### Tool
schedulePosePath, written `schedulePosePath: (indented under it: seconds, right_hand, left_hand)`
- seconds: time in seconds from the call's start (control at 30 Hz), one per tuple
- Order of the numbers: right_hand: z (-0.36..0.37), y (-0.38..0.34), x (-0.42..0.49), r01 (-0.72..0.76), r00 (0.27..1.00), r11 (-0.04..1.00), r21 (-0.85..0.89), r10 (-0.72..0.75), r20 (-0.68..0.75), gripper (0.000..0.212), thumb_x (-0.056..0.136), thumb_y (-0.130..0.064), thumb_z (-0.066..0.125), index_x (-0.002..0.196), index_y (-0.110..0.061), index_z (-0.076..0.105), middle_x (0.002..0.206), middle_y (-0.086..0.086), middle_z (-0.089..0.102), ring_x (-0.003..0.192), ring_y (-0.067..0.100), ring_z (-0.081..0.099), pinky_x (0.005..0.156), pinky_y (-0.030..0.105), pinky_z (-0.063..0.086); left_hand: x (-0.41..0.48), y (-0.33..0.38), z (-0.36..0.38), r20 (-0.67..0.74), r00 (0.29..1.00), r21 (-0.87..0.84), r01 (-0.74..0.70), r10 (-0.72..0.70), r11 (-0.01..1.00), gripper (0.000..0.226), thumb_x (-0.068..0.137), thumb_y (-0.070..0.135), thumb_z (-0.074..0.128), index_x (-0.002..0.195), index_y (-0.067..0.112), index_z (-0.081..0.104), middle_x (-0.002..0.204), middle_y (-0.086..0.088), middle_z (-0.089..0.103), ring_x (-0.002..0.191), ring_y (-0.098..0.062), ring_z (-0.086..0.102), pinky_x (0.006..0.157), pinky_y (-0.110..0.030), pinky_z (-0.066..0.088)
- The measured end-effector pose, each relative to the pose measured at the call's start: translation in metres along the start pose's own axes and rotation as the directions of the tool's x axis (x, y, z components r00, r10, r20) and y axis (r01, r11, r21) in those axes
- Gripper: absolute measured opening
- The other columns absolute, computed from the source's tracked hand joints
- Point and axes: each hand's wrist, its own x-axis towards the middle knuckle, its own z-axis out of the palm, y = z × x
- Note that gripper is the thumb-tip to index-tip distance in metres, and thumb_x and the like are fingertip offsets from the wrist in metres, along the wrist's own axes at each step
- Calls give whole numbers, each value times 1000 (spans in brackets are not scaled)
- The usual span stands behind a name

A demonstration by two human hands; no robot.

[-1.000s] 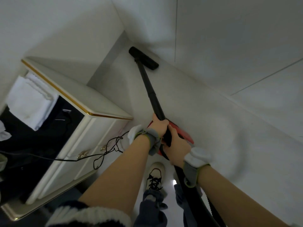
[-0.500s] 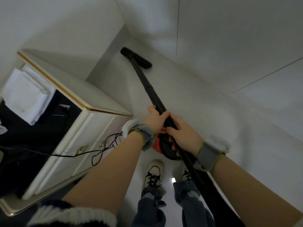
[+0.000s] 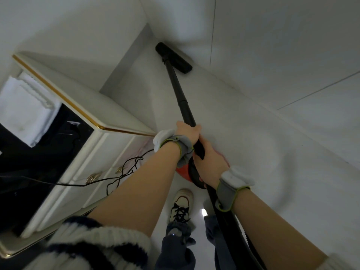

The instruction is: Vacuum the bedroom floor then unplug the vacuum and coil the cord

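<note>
the vacuum's black wand (image 3: pixel 181 98) runs from our grip down to the floor head (image 3: pixel 173 58), which sits on the pale floor (image 3: pixel 253 133) in the corner, against the foot of the wall. the left hand (image 3: pixel 188 133) has its fingers clenched round the wand, and the right hand (image 3: pixel 209 162) grasps it just below, touching the left. a red and black part of the vacuum (image 3: pixel 183 173) shows beneath them. we judge the main risk to be the thin black cable (image 3: pixel 124 168) dangling down the front of the bedside cabinet (image 3: pixel 109 114), close to the left forearm: a backward stroke could snag it and drag whatever it feeds. the cabinet's drawers are closed, so we cannot tell their contents. a folded white cloth (image 3: pixel 25 112) lies on its dark top.
</note>
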Motion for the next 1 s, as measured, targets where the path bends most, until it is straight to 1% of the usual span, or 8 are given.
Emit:
schedulePosePath:
  seconds: [0.33,0.4,0.5,0.57,0.63,0.8,0.9,1.0]
  right_hand:
    - [-1,5,3,42,999,990,-133,-37,36,62,97,-24,42,150,-35,12,127,10,59,107,30,60,91,36,49]
    - [-4,10,6,58,997,993,-107,-52,62,63,95,-23,47,149,-33,17,122,9,61,100,28,63,84,33,51]
    - [-15,19,18,30,990,980,195,-56,129,65,88,-21,57,144,-33,26,110,6,62,71,17,64,63,32,54]
    - [-16,22,23,-41,983,916,400,-36,182,63,90,-20,59,143,-33,28,101,6,62,56,7,63,52,26,55]
    - [-10,23,23,-120,974,848,517,-1,227,60,94,-17,55,141,-39,27,93,9,64,58,18,66,49,30,56]
    - [-1,40,26,-107,980,882,459,16,198,66,97,-16,49,147,-44,17,71,7,58,42,17,48,34,20,41]
    - [-8,54,34,-107,981,902,417,28,192,65,96,-18,50,145,-47,19,66,6,52,44,19,47,35,21,40]
    - [-13,77,47,-88,980,923,375,12,200,65,95,-20,51,144,-49,19,68,6,53,44,19,50,36,23,42]
  left_hand:
    - [9,-10,4,57,996,-7,-62,62,998,50,97,29,46,140,12,28,115,-16,60,90,-34,62,83,-46,56]
    - [9,-11,4,75,996,11,-58,57,998,48,97,28,46,138,10,30,114,-16,59,94,-36,62,85,-47,55]
    - [10,-8,4,88,992,25,-92,90,995,57,97,28,47,144,11,21,123,-17,57,95,-34,62,82,-43,55]
    - [15,-5,5,84,991,43,-112,108,993,62,97,28,47,147,10,15,125,-17,56,82,-28,62,67,-37,54]
    - [17,-7,4,70,990,113,-126,119,986,62,99,28,44,148,10,12,124,-16,57,72,-24,58,56,-30,49]
    - [28,-49,14,69,996,-41,-47,50,998,53,99,22,36,149,16,18,132,-16,55,113,-35,60,97,-44,49]
    - [31,-81,33,189,982,298,-77,20,951,61,93,16,49,149,15,26,146,-12,42,131,-30,45,107,-36,41]
    - [40,-101,69,327,939,646,-302,103,701,77,87,25,59,150,10,17,154,-11,26,140,-27,30,113,-33,29]
